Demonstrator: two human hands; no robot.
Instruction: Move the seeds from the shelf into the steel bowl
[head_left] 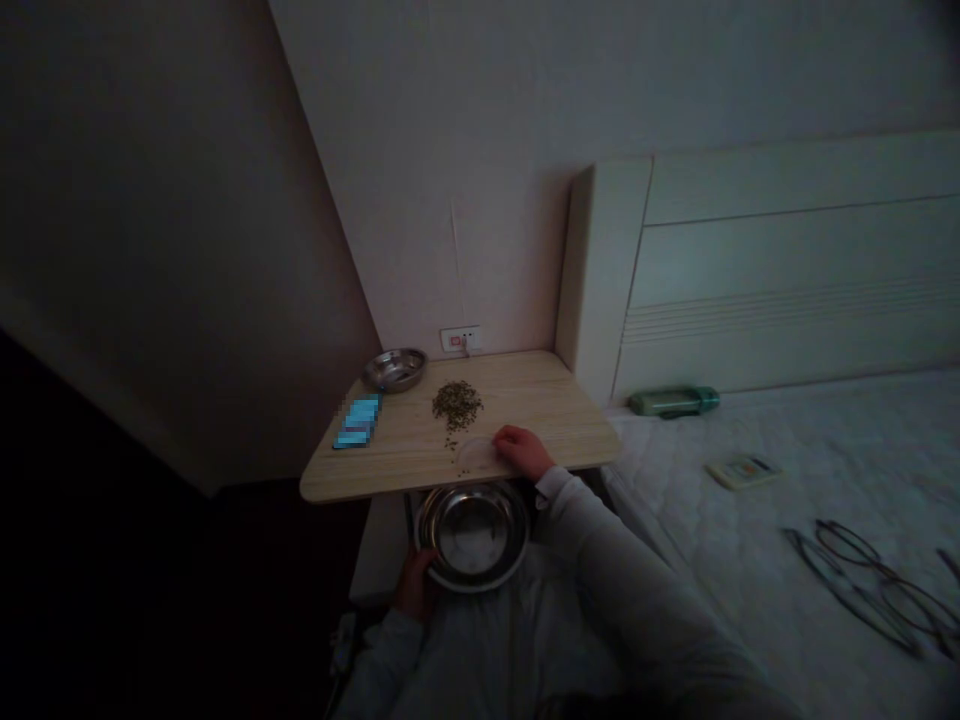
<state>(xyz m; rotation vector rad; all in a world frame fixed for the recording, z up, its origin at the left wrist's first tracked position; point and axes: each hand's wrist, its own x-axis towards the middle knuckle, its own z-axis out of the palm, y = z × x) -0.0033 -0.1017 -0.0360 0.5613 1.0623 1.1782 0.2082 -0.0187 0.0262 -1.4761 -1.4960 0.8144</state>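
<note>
A steel bowl (pixel 474 540) is tilted just below the front edge of the small wooden table (pixel 547 400). My left hand (pixel 417 588) grips its lower left rim. On the tabletop, near that edge, my right hand (pixel 523 452) is closed on the right side of a clear round disc (pixel 475 455), perhaps a plastic lid. A loose pile of small brownish-green grains or seeds (pixel 456 403) lies beyond the disc. A few stray bits trail from the pile toward the table edge. The bowl's inside looks bare, though the light is dim.
A second steel bowl (pixel 395 370) stands at the table's back left, with a lit phone (pixel 358 421) in front of it. A wall socket (pixel 460 339) is behind. On the bed at right lie a green bottle (pixel 675 402), a pale handheld device (pixel 745 471) and eyeglasses (pixel 862 565).
</note>
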